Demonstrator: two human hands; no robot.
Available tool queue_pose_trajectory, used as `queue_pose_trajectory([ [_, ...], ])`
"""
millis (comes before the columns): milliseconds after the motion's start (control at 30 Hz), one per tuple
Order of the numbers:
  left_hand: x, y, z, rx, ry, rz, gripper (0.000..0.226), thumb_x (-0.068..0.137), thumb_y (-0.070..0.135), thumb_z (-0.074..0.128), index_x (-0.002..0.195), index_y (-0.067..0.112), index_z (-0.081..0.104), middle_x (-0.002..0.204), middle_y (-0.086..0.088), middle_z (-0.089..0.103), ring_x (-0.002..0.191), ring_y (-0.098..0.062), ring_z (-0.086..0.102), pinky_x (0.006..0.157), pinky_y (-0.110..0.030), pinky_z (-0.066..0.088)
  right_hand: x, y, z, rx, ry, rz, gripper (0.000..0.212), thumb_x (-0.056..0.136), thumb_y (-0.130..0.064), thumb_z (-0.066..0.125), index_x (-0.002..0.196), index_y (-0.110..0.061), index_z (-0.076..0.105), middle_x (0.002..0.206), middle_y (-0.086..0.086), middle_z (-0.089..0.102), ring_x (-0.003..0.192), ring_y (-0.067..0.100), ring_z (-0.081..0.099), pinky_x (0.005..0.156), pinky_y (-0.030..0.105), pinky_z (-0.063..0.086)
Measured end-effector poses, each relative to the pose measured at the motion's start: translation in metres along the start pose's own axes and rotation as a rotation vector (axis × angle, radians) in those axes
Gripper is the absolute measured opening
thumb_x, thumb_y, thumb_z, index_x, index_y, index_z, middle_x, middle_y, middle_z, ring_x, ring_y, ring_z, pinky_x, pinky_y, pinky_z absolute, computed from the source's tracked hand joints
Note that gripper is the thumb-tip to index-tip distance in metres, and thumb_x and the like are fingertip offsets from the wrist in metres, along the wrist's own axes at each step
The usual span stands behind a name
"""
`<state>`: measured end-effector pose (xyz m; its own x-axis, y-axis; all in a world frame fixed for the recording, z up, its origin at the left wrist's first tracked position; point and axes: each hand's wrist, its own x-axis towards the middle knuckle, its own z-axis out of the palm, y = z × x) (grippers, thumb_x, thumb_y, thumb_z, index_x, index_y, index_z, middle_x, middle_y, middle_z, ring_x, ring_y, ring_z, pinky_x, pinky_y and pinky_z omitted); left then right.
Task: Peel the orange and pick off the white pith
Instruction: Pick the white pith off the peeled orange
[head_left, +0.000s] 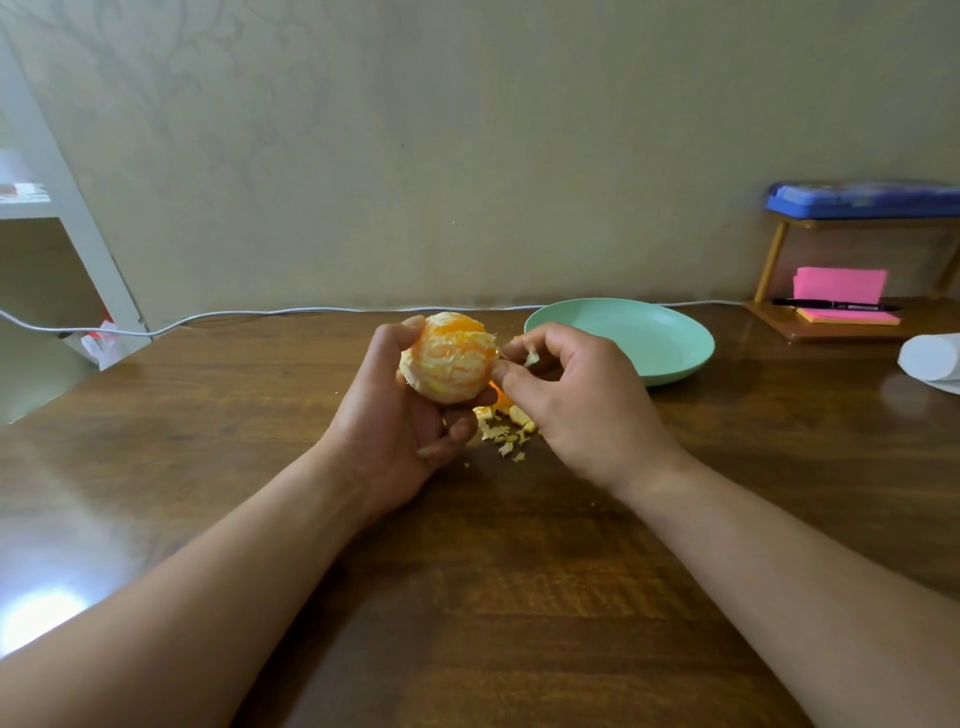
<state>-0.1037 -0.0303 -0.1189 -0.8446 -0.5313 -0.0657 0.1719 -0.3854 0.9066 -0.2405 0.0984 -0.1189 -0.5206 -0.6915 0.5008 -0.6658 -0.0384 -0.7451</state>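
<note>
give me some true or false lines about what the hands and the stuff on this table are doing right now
1. The left hand holds the orange, which is mostly peeled. True.
2. The peel scraps lie in the green plate. False: they lie on the table, below the hands.
3. The right hand pinches a small bit of pith. True.
4. The black pen lies on top of the blue box. False: it lies on the sticky notes, lower than the box.
</note>
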Motion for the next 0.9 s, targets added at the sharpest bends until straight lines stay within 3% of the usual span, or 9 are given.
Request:
queue_pose_trajectory([
  [267, 0.0000, -0.0006, 0.0014, 0.074, -0.004, 0.020, 0.057, 0.102, 0.057, 0.041, 0.120, 0.007, 0.063, 0.092, -0.017, 0.067, 0.053, -0.021, 0.047, 0.041, -0.024, 0.019, 0.0020, -0.0004, -0.0016, 0.026, 0.005, 0.020, 0.008, 0.096, -0.033, 0.078, 0.096, -0.026, 0.075, 0.082, -0.011, 0.072, 0.074, 0.001, 0.067, 0.058, 0.012, 0.047],
  [500, -0.0007, -0.0023, 0.0030, 0.106, -0.009, 0.011, 0.056, 0.103, 0.057, 0.042, 0.119, 0.008, 0.064, 0.092, -0.015, 0.069, 0.057, -0.020, 0.047, 0.045, -0.026, 0.017, 0.0010, 0.0002, -0.0021, 0.039, -0.027, 0.036, 0.006, 0.093, -0.025, 0.076, 0.089, -0.025, 0.072, 0.076, -0.010, 0.069, 0.068, 0.001, 0.063, 0.054, 0.010, 0.044],
  [667, 0.0001, -0.0025, 0.0033, 0.042, -0.025, -0.009, 0.060, 0.101, 0.057, 0.042, 0.130, 0.007, 0.059, 0.085, -0.012, 0.067, 0.055, -0.018, 0.048, 0.047, -0.027, 0.016, -0.0008, 0.0002, -0.0019, 0.079, -0.017, 0.002, 0.010, 0.092, -0.022, 0.075, 0.084, -0.023, 0.069, 0.070, -0.010, 0.066, 0.063, 0.003, 0.058, 0.054, 0.016, 0.045],
  [900, -0.0004, -0.0024, 0.0011, -0.094, -0.068, -0.031, 0.059, 0.100, 0.058, 0.043, 0.117, 0.006, 0.067, 0.091, -0.012, 0.066, 0.057, -0.018, 0.046, 0.042, -0.023, 0.021, -0.0044, -0.0040, 0.0000, 0.088, 0.007, -0.083, 0.013, 0.092, -0.019, 0.076, 0.084, -0.023, 0.067, 0.069, -0.007, 0.065, 0.059, 0.004, 0.055, 0.054, 0.023, 0.049],
])
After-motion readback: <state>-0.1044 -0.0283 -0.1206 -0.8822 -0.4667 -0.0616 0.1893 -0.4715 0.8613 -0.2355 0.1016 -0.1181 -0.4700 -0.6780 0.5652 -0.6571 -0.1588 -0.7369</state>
